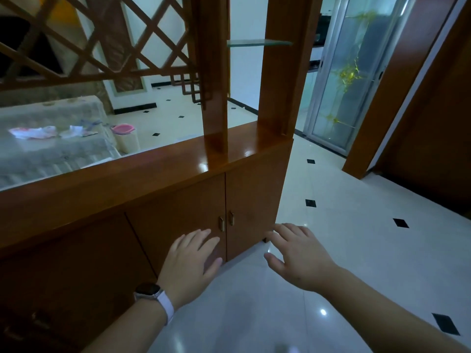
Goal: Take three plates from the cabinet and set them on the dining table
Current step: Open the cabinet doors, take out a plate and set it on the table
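The left hand [190,261], a watch [150,291] on its wrist, is spread flat and empty before the left cabinet door [178,220]. Just beyond its fingertips, two small metal handles [226,221] sit side by side where the closed doors of the cabinet [153,200] meet. The right hand [298,256], also spread and empty, hovers over the tiled floor [356,238] past the cabinet's corner. No plates show.
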Demonstrator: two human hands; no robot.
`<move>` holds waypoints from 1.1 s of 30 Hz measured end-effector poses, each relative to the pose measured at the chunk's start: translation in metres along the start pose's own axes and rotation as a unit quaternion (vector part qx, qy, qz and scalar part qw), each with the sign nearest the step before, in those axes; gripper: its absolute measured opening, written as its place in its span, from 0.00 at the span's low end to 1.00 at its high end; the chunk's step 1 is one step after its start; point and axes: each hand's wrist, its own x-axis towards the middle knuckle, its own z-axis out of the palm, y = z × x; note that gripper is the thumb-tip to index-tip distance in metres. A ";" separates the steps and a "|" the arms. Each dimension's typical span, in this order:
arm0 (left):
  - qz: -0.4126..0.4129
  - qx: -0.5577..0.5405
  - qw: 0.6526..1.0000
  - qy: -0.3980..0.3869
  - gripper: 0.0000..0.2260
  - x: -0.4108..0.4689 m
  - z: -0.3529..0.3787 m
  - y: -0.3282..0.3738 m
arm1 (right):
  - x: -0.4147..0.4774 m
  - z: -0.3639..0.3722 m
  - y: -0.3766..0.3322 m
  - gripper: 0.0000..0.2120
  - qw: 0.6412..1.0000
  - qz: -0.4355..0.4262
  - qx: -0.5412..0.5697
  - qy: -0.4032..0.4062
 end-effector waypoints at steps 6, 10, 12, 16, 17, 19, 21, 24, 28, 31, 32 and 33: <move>-0.056 0.026 0.998 -0.024 0.20 0.063 0.034 0.014 | 0.060 0.027 0.069 0.23 0.999 -0.038 0.021 -0.002; -0.063 0.030 0.996 -0.057 0.20 0.104 0.058 0.030 | 0.101 0.041 0.121 0.22 0.997 -0.074 0.027 -0.021; -0.088 0.026 0.994 -0.063 0.20 0.122 0.069 0.036 | 0.121 0.047 0.142 0.22 0.996 -0.085 0.030 -0.025; -0.127 0.034 0.989 -0.067 0.20 0.148 0.087 0.045 | 0.161 0.064 0.169 0.23 0.992 -0.116 0.038 -0.041; -0.131 0.031 0.988 -0.073 0.20 0.153 0.091 0.045 | 0.169 0.069 0.173 0.23 0.991 -0.121 0.041 -0.047; -0.151 0.016 0.985 -0.082 0.20 0.162 0.100 0.044 | 0.182 0.081 0.178 0.22 0.989 -0.128 0.054 -0.053; -0.177 0.008 0.980 -0.085 0.21 0.173 0.109 0.039 | 0.195 0.092 0.180 0.21 0.987 -0.133 0.075 -0.055; -0.214 -0.018 0.972 -0.093 0.23 0.188 0.127 0.025 | 0.219 0.113 0.183 0.21 0.985 -0.136 0.088 -0.066; -0.275 -0.099 0.951 -0.097 0.27 0.209 0.159 -0.001 | 0.255 0.146 0.184 0.22 0.984 -0.124 0.088 -0.090; -0.320 -0.163 0.927 -0.106 0.26 0.224 0.189 -0.023 | 0.281 0.172 0.183 0.22 0.979 -0.114 0.107 -0.129; -0.344 -0.192 0.912 -0.115 0.23 0.230 0.199 -0.030 | 0.289 0.180 0.182 0.20 0.976 -0.105 0.119 -0.147; -0.366 -0.227 0.894 -0.123 0.21 0.235 0.211 -0.036 | 0.298 0.190 0.180 0.19 0.973 -0.094 0.139 -0.159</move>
